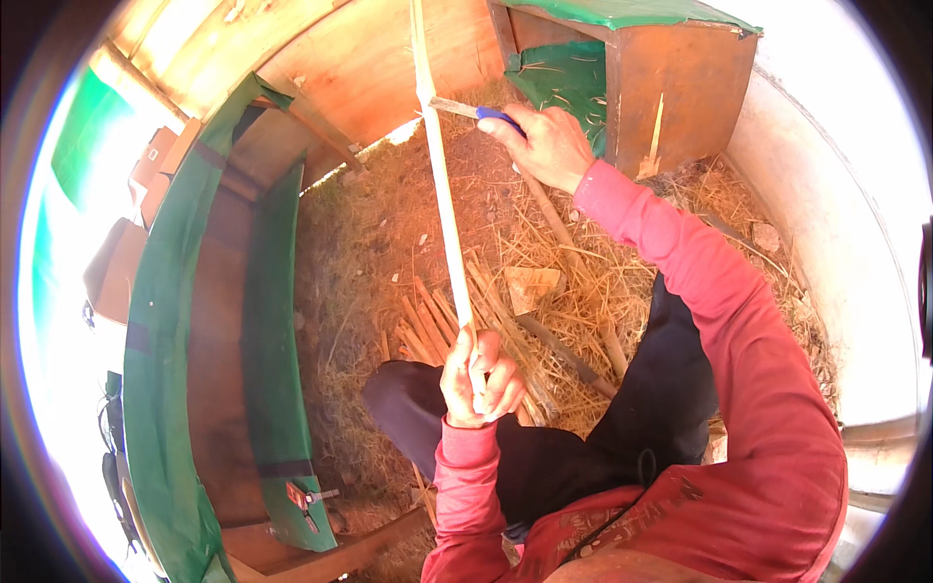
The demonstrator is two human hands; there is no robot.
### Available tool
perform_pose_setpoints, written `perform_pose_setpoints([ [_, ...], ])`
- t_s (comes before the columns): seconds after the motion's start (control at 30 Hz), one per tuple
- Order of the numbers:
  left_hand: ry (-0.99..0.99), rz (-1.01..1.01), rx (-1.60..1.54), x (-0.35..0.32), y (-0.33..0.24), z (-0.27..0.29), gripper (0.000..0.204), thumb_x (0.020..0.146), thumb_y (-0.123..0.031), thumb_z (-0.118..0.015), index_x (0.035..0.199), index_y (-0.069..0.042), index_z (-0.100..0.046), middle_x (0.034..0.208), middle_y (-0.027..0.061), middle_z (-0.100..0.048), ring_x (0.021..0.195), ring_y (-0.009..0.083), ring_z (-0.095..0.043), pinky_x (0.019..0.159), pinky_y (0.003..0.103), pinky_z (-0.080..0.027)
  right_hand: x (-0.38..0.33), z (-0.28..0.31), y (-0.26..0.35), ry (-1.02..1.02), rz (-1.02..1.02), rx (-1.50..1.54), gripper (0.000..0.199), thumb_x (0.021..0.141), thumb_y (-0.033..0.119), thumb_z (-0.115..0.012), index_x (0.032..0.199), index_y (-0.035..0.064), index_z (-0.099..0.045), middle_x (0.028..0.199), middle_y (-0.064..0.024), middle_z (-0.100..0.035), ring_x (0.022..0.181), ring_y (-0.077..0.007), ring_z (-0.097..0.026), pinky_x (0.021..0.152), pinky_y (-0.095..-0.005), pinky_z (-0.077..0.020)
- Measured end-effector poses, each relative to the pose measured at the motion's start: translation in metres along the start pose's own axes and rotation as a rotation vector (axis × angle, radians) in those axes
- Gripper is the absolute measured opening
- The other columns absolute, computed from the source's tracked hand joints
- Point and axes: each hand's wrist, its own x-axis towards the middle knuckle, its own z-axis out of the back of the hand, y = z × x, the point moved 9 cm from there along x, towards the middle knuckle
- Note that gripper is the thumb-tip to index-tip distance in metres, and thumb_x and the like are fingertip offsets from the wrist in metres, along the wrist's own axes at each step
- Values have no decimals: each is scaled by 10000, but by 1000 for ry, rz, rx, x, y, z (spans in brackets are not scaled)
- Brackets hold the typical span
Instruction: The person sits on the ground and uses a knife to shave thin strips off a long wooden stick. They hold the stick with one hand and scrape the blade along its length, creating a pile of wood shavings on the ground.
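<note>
My left hand grips the near end of a long pale bamboo strip that runs away from me toward the top of the view. My right hand is stretched out far along the strip and holds a knife with a blue handle. The knife blade lies against the strip near its far end. Both sleeves are red. My knee in dark trousers sits just under the left hand.
Several split bamboo sticks lie on the dirt floor among straw and shavings. A wooden bench with green covering curves along the left. A brown wooden box with a green top stands at the upper right beside a pale wall.
</note>
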Motion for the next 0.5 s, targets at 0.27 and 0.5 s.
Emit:
perform_pose_setpoints([
  [0.27, 0, -24, 50, -1, 0, 3, 456, 1048, -418, -260, 739, -111, -396, 431, 39, -380, 286, 134, -300, 301, 266, -263, -26, -9, 48, 166, 251, 256, 469, 899, 486, -599, 725, 51, -622, 485, -164, -476, 442, -361, -501, 443, -445, -383],
  [0.5, -63, 5, 33, 0, -2, 7, 468, 1045, -435, -236, 734, -126, -398, 423, 38, -375, 270, 139, -295, 286, 268, -236, -27, -17, 44, 65, 273, 27, 486, 889, 512, -594, 681, 73, -610, 460, -141, -497, 415, -352, -513, 419, -438, -405],
])
